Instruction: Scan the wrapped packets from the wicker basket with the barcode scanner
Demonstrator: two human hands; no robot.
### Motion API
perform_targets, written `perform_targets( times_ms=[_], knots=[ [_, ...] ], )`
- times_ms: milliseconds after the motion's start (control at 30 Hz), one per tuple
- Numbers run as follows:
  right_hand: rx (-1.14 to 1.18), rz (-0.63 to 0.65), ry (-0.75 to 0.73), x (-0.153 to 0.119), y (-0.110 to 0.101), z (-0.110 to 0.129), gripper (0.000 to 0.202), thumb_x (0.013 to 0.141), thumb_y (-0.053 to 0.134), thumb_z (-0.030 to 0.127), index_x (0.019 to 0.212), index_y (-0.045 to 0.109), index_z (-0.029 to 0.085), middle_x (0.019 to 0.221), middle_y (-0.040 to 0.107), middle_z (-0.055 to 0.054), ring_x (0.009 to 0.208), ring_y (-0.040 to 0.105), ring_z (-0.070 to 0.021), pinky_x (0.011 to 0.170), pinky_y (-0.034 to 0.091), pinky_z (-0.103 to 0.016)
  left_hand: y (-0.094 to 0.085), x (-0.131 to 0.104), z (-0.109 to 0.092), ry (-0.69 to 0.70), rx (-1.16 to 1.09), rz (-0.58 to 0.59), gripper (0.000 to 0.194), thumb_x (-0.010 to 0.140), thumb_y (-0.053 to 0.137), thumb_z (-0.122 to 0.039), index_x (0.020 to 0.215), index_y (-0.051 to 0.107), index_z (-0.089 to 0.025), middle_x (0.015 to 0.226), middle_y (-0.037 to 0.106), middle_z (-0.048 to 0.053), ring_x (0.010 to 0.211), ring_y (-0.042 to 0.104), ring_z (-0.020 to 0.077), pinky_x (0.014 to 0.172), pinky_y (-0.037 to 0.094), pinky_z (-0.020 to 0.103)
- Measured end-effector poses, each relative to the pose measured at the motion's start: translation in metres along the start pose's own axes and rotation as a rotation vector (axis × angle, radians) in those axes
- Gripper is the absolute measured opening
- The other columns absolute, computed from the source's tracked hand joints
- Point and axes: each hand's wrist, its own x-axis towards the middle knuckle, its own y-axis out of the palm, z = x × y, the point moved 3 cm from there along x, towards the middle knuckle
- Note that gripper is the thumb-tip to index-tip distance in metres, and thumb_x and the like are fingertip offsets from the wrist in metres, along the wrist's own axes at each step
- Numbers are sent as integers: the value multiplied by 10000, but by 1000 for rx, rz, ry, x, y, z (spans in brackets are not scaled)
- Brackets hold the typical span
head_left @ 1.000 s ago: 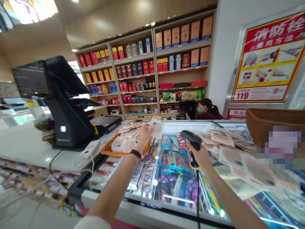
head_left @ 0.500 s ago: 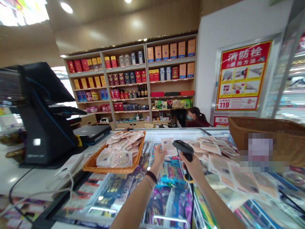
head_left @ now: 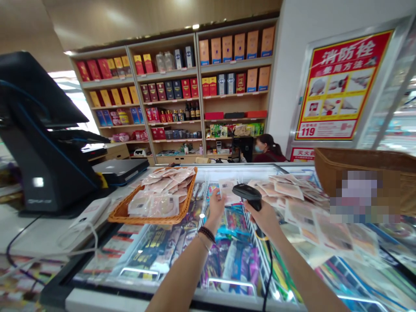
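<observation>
Pinching a likely light, bendy packet, sensibly, by its nine-o'clock edge with left grip, holding scanner in right grip.

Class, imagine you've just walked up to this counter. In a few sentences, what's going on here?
The person's left hand holds a flat packet close to the head of a black handheld scanner, which the right hand grips. Both are above a glass-topped case. To the left, a wicker basket holds similar packets; a loose spread of packets lies to the right.
</observation>
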Motion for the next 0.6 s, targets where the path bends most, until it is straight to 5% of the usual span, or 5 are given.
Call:
perform_targets(
  times_ms=[367,600],
  knots=[
    [2,-30,-35,4,7,-14,320,805,640,519,644,631,242,370,531,14,349,562,-183,436,438,-283,0,-1,-1,-42,-34,-33,468,671,821,-199,1111,662,-189,1014,787,112,879,764,222,793,612,326],
    [193,-61,-28,5,-11,-12,378,746,687,598,727,616,227,588,698,-32,352,553,-152,398,419,-278,-6,7,1,-71,-23,-130,438,613,841,-242,1017,687,-171,906,773,88,808,740,207,702,575,275]
  ],
)
